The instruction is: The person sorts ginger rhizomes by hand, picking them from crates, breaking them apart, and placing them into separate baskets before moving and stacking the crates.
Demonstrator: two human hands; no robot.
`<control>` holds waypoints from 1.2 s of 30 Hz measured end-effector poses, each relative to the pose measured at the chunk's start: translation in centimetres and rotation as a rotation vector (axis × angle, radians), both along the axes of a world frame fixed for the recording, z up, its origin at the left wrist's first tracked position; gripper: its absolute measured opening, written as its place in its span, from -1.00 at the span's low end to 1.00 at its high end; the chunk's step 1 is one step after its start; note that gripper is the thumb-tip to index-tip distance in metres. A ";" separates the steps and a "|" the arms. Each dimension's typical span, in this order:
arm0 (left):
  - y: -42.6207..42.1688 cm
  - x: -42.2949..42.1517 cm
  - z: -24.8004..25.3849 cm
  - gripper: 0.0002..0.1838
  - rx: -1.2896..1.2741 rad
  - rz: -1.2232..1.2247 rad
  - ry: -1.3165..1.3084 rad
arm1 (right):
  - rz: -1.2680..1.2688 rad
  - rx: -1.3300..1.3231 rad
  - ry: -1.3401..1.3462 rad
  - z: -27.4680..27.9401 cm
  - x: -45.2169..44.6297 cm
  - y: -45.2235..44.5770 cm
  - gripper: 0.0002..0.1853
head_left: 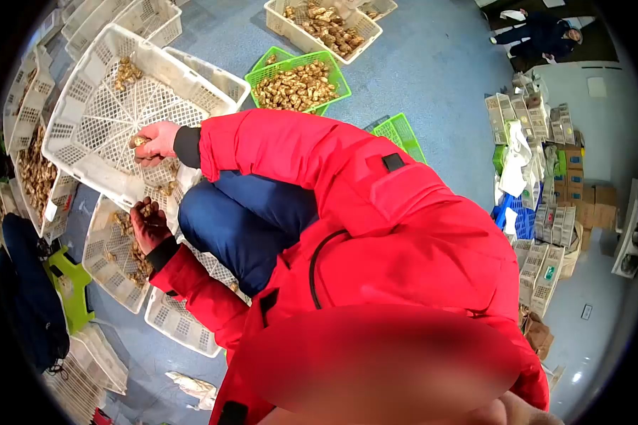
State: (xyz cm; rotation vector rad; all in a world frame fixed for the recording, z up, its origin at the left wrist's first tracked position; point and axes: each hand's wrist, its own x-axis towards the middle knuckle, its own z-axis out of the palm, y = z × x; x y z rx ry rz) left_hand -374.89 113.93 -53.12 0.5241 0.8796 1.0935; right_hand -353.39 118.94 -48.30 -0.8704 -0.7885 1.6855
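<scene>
Right hand [159,139] curls round one bulb [141,141] over one white crate [145,106]; left hand [149,232], by its rim, grips one clump [147,209].

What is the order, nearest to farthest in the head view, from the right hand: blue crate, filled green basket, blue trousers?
1. Blue trousers: below and rightward of the right hand.
2. Filled green basket: up and rightward.
3. Blue crate: far toward the view's right side.

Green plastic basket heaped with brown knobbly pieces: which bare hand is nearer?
Right. The right hand is over the large white plastic crate, down-left of the green basket in the picture; the left hand is farther down, by that crate's lower edge.
</scene>
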 end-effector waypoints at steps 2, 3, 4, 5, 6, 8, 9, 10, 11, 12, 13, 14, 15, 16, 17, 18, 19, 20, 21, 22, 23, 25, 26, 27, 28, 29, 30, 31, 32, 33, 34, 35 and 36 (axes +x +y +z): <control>0.4 -1.1 -1.1 -0.76 -0.046 -0.016 -0.076 | 0.070 -0.016 0.026 -0.7 0.0 0.3 -0.63; 0.3 -1.4 -1.7 -0.76 0.004 0.002 0.029 | 0.059 -0.035 -0.059 -0.8 0.1 0.6 -0.65; -0.8 -2.6 -2.2 -0.75 -0.052 0.077 0.019 | 0.125 -0.029 0.118 -1.7 0.1 0.8 -0.72; -2.2 -5.2 -5.6 -0.73 0.260 0.049 0.430 | 0.226 -0.051 0.327 -2.8 -1.2 0.7 -0.79; -3.2 -4.9 -2.3 -0.70 -0.037 0.036 -0.083 | 0.203 -0.007 -0.157 -0.9 -1.2 -0.1 -0.78; -6.4 -5.5 -4.6 -0.67 0.267 0.057 0.295 | 0.310 0.183 -0.301 -6.2 0.5 0.6 -0.75; -7.7 -2.6 0.7 -0.65 -0.079 0.230 0.031 | 0.254 0.065 -0.030 -3.0 0.8 -0.1 -0.79; -8.8 -2.0 0.2 -0.65 -0.067 0.254 0.036 | 0.240 0.138 -0.062 -5.1 2.0 0.1 -0.74; -10.1 -1.8 -1.7 -0.66 -0.126 0.245 -0.133 | 0.223 0.210 -0.095 -7.3 3.3 0.5 -0.68; -10.1 -0.1 -0.6 -0.67 -0.102 0.350 -0.077 | 0.287 0.019 0.148 -2.8 3.3 -0.3 -0.63; -10.9 0.5 -1.3 -0.68 0.063 0.296 -0.103 | 0.228 -0.015 0.090 -1.5 3.7 -1.3 -0.57; -10.7 0.3 -1.8 -0.68 0.049 0.335 -0.263 | 0.248 -0.029 -0.008 -2.9 3.7 0.1 -0.55; -10.1 1.8 1.1 -0.67 -0.185 0.428 0.003 | 0.264 -0.013 -0.090 -2.2 3.7 -0.6 -0.54; -9.9 1.9 1.2 -0.70 -0.137 0.401 -0.008 | 0.275 0.024 -0.167 -1.1 3.2 -1.0 -0.54; -10.2 2.0 2.1 -0.74 -0.067 0.400 -0.008 | 0.334 0.045 -0.173 -0.5 2.6 -1.7 -0.54; -11.3 2.0 3.1 -0.75 -0.076 0.403 0.036 | 0.387 0.066 -0.180 -0.2 1.6 -2.8 -0.54; -11.3 2.5 3.0 -0.75 -0.051 0.393 0.004 | 0.401 0.046 -0.199 -0.9 1.7 -2.4 -0.54; -11.3 2.4 3.5 -0.76 -0.069 0.362 0.032 | 0.380 0.078 -0.264 -1.2 1.1 -2.2 -0.53; -10.7 4.3 4.0 -0.76 -0.018 0.388 0.047 | 0.381 0.084 -0.235 -0.2 1.7 -2.2 -0.53; -10.7 4.2 3.7 -0.76 0.037 0.406 0.030 | 0.375 0.093 -0.240 0.5 0.7 -2.7 -0.52; -10.7 3.5 3.5 -0.74 0.024 0.405 0.007 | 0.371 0.076 -0.325 0.7 -0.8 -3.2 -0.51; -10.8 3.7 4.0 -0.70 0.018 0.391 -0.033 | 0.388 0.092 -0.501 2.3 -3.1 -5.1 -0.48; -10.8 3.5 4.3 -0.68 -0.021 0.400 0.026 | 0.396 0.108 -0.564 2.0 -3.6 -5.7 -0.52; -10.8 3.2 4.8 -0.65 -0.061 0.402 0.083 | 0.454 0.192 -0.631 2.4 -4.3 -6.6 -0.55; -11.0 2.9 5.3 -0.62 -0.101 0.404 0.142 | 0.513 0.276 -0.698 2.7 -4.8 -7.1 -0.57; -11.1 2.3 5.4 -0.56 -0.086 0.352 0.225 | 0.514 0.352 -0.785 0.9 -4.6 -6.5 -0.60; -10.6 2.3 4.6 -0.57 -0.027 0.347 0.429 | 0.553 0.428 -0.830 1.6 -5.5 -7.4 -0.57; -10.7 2.4 4.2 -0.58 0.016 0.386 0.567 | 0.590 0.492 -0.872 1.7 -5.9 -8.0 -0.58; -11.2 2.1 5.3 -0.59 0.058 0.426 0.705 | 0.627 0.555 -0.912 1.8 -6.3 -8.4 -0.58; -10.8 2.6 3.9 -0.60 0.033 0.468 0.696 | 0.653 0.489 -0.884 2.2 -6.6 -8.7 -0.57; -10.8 2.5 4.1 -0.60 0.016 0.445 0.689 | 0.638 0.486 -0.847 2.0 -6.5 -8.7 -0.57; -11.0 2.2 4.8 -0.60 -0.005 0.424 0.678 | 0.627 0.481 -0.812 1.8 -6.5 -8.7 -0.57; -11.1 2.2 5.1 -0.60 -0.028 0.405 0.665 | 0.619 0.477 -0.780 1.7 -6.5 -8.7 -0.57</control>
